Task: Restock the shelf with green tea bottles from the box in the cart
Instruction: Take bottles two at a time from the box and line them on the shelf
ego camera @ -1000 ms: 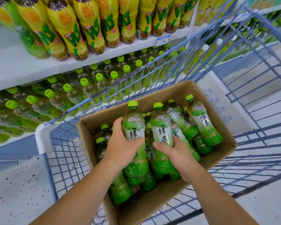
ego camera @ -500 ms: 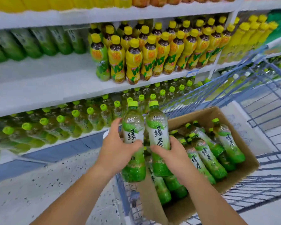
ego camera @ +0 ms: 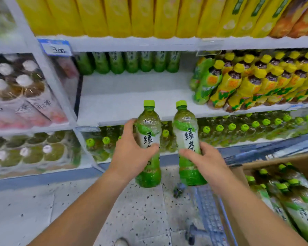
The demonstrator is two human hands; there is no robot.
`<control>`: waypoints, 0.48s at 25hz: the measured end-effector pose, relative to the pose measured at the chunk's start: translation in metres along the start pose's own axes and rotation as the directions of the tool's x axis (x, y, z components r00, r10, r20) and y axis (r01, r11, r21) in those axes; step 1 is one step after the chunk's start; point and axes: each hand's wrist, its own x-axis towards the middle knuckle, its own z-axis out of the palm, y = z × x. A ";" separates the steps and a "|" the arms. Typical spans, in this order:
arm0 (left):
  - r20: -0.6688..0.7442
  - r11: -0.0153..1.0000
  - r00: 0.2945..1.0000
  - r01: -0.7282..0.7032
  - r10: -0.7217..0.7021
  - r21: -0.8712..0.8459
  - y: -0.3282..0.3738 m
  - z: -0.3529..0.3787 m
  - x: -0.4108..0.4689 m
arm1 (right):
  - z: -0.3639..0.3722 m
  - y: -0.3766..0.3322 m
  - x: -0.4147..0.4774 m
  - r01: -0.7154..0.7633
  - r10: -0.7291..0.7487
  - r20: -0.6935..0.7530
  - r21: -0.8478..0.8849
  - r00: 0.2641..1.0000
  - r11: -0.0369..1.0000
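Left bottle [ego camera: 148, 128] and right bottle [ego camera: 184, 132], both green tea with light green caps, are held upright side by side in the air. They do not touch, and their caps are level with the front edge of the shelf [ego camera: 132, 96].

That white shelf is mostly bare in its middle. A back row [ego camera: 132, 63] of green bottles stands at its rear, and yellow bottles [ego camera: 247, 86] crowd its right part. On the tier below, green-capped bottles [ego camera: 238, 128] fill the space behind the two held ones. Wrapped packs [ego camera: 16, 82] sit in the bay to the left.

Below is a speckled floor [ego camera: 140, 210]. At the lower right is the blue wire cart [ego camera: 208, 210], which carries the cardboard box [ego camera: 277, 159]. More tea bottles lie in the box on their sides [ego camera: 292, 201].

The left hand [ego camera: 130, 157] grips the left bottle at mid-height, with its fingers [ego camera: 130, 124] round the far side and the thumb across the label. The right hand [ego camera: 204, 160] grips the right bottle the same way, thumb in front and fingers [ego camera: 205, 147] wrapped behind.

A blue price tag [ego camera: 56, 48] is fixed to the upper shelf edge at the left.
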 end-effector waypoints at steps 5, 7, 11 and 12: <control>-0.060 0.999 0.998 -0.023 0.025 0.026 -0.031 -0.074 0.049 | 0.074 -0.032 0.038 0.049 -0.049 0.052 -0.014 0.997 0.999; -0.110 0.999 0.994 -0.017 0.022 0.051 -0.038 -0.095 0.067 | 0.098 -0.041 0.056 0.075 -0.072 0.070 -0.042 0.995 0.996; -0.174 0.994 0.984 -0.015 0.034 0.106 -0.045 -0.120 0.107 | 0.130 -0.061 0.097 0.124 -0.113 0.143 -0.071 0.983 0.990; -0.194 0.991 0.979 -0.030 0.055 0.132 -0.047 -0.123 0.119 | 0.136 -0.065 0.112 0.146 -0.133 0.161 -0.076 0.978 0.986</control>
